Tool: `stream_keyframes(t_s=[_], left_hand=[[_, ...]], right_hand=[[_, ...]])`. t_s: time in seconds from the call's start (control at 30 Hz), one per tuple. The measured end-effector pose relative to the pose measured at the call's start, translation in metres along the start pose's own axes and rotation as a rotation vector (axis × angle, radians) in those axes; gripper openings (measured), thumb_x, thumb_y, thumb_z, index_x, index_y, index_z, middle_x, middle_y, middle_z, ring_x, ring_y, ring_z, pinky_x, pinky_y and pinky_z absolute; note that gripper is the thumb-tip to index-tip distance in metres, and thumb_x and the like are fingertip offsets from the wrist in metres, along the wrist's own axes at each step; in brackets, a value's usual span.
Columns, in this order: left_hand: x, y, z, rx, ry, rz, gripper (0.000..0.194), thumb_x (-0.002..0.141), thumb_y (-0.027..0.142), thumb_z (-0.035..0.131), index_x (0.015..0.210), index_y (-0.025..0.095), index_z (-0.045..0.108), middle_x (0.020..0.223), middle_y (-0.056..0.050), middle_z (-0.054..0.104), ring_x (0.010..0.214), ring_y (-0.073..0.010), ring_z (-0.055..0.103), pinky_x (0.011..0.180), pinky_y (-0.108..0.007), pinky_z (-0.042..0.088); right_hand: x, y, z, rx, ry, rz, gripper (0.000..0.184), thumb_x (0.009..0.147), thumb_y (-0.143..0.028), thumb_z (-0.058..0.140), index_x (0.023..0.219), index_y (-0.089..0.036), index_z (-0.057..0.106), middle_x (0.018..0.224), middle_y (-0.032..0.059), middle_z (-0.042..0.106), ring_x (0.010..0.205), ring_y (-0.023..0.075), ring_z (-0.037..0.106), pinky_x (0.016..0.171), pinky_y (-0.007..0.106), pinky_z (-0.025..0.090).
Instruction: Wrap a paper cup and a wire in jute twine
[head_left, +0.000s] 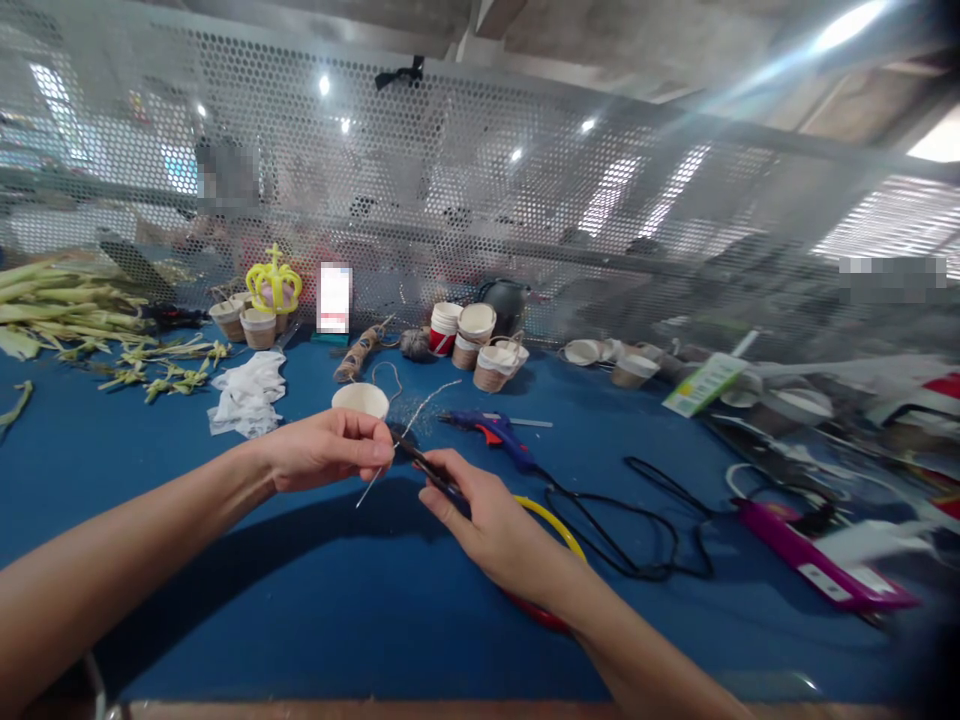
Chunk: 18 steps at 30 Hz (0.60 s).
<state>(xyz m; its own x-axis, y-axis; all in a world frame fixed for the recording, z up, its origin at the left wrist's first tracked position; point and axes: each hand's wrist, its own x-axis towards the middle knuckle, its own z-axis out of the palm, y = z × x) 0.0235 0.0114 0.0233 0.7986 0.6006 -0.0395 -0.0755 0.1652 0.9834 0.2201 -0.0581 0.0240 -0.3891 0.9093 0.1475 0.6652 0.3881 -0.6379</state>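
My left hand (341, 447) pinches a thin pale twisted strand (427, 402), wire or cord, which sticks out above and below the fingertips. Closed around dark-jawed pliers (412, 452), my right hand (480, 510) is just to the right; the tips of the jaws meet the strand beside my left fingers. Yellow and red curved parts, apparently the handles, show past my right palm. A small cup with a pale inside (360, 400) stands just behind my left hand, partly covered by it. Beyond my right hand lies a blue glue gun (487, 425) with a clear stick in its back.
Farther back are a roll of twine (358, 355), a grey yarn ball (415, 344), wrapped cups (491, 368) and a yellow crown (274, 287). White cloth (247, 392) and green husks (67, 305) lie left. A black cable (637, 570) and purple power strip (821, 555) occupy the right.
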Motion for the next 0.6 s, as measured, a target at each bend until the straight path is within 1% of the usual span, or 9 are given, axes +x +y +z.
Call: stream_keyframes(t_s=[0.07, 0.13, 0.23, 0.3, 0.37, 0.4, 0.47, 0.5, 0.6], left_hand=[[0.0, 0.003, 0.005, 0.187, 0.082, 0.019, 0.02, 0.069, 0.029, 0.06, 0.061, 0.013, 0.05, 0.054, 0.004, 0.046, 0.052, -0.0073, 0.039, 0.054, -0.021, 0.03], [-0.001, 0.006, 0.014, 0.537, 0.239, 0.078, 0.019, 0.071, 0.028, 0.056, 0.06, 0.014, 0.049, 0.053, 0.004, 0.046, 0.051, -0.0085, 0.04, 0.054, -0.023, 0.031], [-0.005, 0.008, 0.03, 1.223, 0.585, 0.313, 0.019, 0.074, 0.022, 0.048, 0.058, 0.014, 0.051, 0.058, -0.002, 0.052, 0.061, -0.0147, 0.046, 0.063, -0.031, 0.033], [-0.009, 0.011, 0.036, 1.419, 0.66, 0.379, 0.022, 0.077, 0.022, 0.044, 0.059, 0.014, 0.053, 0.058, -0.004, 0.054, 0.066, -0.0177, 0.048, 0.068, -0.035, 0.032], [-0.012, 0.015, 0.033, 1.32, 0.579, 0.34, 0.022, 0.078, 0.027, 0.046, 0.064, 0.014, 0.056, 0.06, -0.003, 0.056, 0.065, -0.0168, 0.049, 0.068, -0.034, 0.034], [-0.013, 0.018, 0.029, 1.173, 0.491, 0.287, 0.022, 0.077, 0.031, 0.048, 0.068, 0.014, 0.058, 0.063, -0.002, 0.057, 0.063, -0.0153, 0.049, 0.066, -0.031, 0.035], [-0.013, 0.021, 0.017, 0.799, 0.256, 0.183, 0.029, 0.082, 0.035, 0.04, 0.073, 0.014, 0.058, 0.07, -0.003, 0.058, 0.067, -0.0135, 0.05, 0.065, -0.027, 0.038], [-0.012, 0.022, 0.011, 0.635, 0.168, 0.157, 0.031, 0.083, 0.037, 0.039, 0.076, 0.013, 0.058, 0.074, -0.003, 0.059, 0.069, -0.0128, 0.05, 0.066, -0.026, 0.038], [-0.007, 0.017, -0.001, 0.262, -0.013, 0.079, 0.026, 0.075, 0.039, 0.054, 0.077, 0.013, 0.057, 0.074, -0.002, 0.058, 0.067, -0.0106, 0.049, 0.068, -0.025, 0.038]], right_hand=[[0.001, 0.002, 0.002, -0.004, 0.019, 0.009, 0.024, 0.085, -0.034, 0.04, 0.1, -0.018, 0.05, 0.093, 0.0049, 0.06, 0.084, 0.0166, 0.054, 0.075, 0.029, 0.04], [0.002, 0.003, 0.005, -0.016, 0.039, 0.04, 0.023, 0.085, -0.033, 0.04, 0.099, -0.018, 0.05, 0.093, 0.0055, 0.06, 0.084, 0.0172, 0.055, 0.074, 0.029, 0.04], [0.004, 0.002, 0.009, -0.028, 0.067, 0.092, 0.021, 0.085, -0.032, 0.04, 0.094, -0.017, 0.051, 0.088, 0.006, 0.061, 0.081, 0.0178, 0.056, 0.072, 0.03, 0.041], [0.005, 0.0, 0.01, -0.009, 0.085, 0.099, 0.021, 0.085, -0.032, 0.04, 0.093, -0.016, 0.051, 0.085, 0.0056, 0.061, 0.078, 0.0168, 0.055, 0.071, 0.029, 0.041], [0.004, -0.002, 0.009, 0.026, 0.092, 0.085, 0.021, 0.085, -0.032, 0.039, 0.093, -0.016, 0.051, 0.084, 0.0047, 0.061, 0.076, 0.0154, 0.055, 0.07, 0.027, 0.041], [0.004, -0.003, 0.008, 0.044, 0.092, 0.077, 0.022, 0.085, -0.033, 0.039, 0.094, -0.016, 0.05, 0.083, 0.0041, 0.06, 0.075, 0.0148, 0.054, 0.07, 0.027, 0.041], [0.003, -0.003, 0.005, 0.078, 0.084, 0.062, 0.024, 0.086, -0.035, 0.038, 0.095, -0.017, 0.05, 0.077, 0.0023, 0.059, 0.073, 0.014, 0.054, 0.068, 0.026, 0.041], [0.002, -0.003, 0.004, 0.091, 0.076, 0.055, 0.024, 0.086, -0.036, 0.038, 0.096, -0.017, 0.05, 0.073, 0.0012, 0.057, 0.072, 0.0137, 0.054, 0.067, 0.025, 0.041], [0.001, -0.002, 0.001, 0.111, 0.059, 0.034, 0.024, 0.086, -0.036, 0.037, 0.095, -0.018, 0.05, 0.063, -0.0014, 0.052, 0.069, 0.0133, 0.054, 0.065, 0.024, 0.042]])
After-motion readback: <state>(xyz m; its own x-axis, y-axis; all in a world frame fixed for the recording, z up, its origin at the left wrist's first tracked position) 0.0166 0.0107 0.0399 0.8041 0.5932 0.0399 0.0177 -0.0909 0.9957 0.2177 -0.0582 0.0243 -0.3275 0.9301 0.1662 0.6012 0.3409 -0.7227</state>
